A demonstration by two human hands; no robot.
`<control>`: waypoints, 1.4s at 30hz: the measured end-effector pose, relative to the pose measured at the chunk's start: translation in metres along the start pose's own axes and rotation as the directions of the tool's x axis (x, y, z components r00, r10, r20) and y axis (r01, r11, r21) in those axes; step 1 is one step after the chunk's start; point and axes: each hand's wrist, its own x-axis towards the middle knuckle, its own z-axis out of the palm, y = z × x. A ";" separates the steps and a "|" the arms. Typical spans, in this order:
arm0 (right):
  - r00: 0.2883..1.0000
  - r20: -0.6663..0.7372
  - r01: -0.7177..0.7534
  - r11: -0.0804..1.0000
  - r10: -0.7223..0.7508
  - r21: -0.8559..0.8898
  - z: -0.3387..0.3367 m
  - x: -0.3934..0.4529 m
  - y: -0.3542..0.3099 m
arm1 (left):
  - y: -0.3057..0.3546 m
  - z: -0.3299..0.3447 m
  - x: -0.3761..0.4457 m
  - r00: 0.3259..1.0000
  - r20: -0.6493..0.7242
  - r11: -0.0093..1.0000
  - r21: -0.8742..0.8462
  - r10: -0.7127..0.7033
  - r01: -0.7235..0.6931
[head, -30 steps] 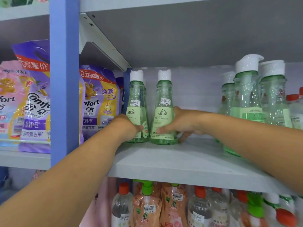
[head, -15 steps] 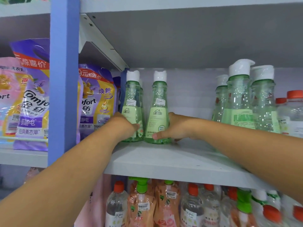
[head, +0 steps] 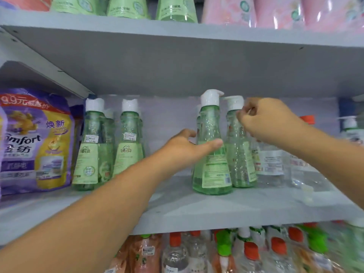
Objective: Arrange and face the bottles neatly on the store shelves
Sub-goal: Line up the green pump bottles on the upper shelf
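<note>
On the grey middle shelf [head: 197, 211] two green white-capped bottles [head: 91, 154] [head: 129, 152] stand at the left, labels facing forward. Further right stand two green pump bottles. My left hand [head: 185, 148] grips the nearer pump bottle [head: 212, 168], thumb across its front and fingers behind; its back label faces me. My right hand [head: 264, 121] has its fingers curled at the neck of the second pump bottle [head: 239, 154], just under its white pump. More green bottles stand partly hidden behind these.
Purple Comfort refill pouches [head: 33, 138] fill the shelf's left end. Clear bottles, one with an orange cap [head: 271, 164], stand at the right. The shelf below holds several orange- and green-capped bottles [head: 246, 251]. The shelf above [head: 177, 32] carries green bottles and pink pouches.
Both hands have let go of the two left bottles and moved right to the pump bottles. The view has shifted right and upward.
</note>
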 end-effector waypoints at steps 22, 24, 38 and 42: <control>0.834 0.490 -0.074 0.831 -0.251 0.551 0.052 -0.005 -0.058 | -0.063 -0.117 -0.092 0.855 -0.508 0.969 0.140 -0.106 0.203; 0.825 0.489 -0.051 0.827 -0.281 0.560 0.068 -0.005 -0.075 | -0.068 -0.115 -0.092 0.843 -0.527 0.965 0.153 -0.104 0.215; 0.875 0.468 -0.105 0.992 0.127 -0.072 0.083 0.051 -0.023 | -0.097 -0.123 -0.083 0.845 -0.534 0.980 0.147 -0.033 0.132; 0.894 0.430 -0.128 0.992 0.126 -0.024 0.119 0.061 -0.028 | -0.099 -0.125 -0.083 0.849 -0.526 0.982 0.127 -0.051 0.138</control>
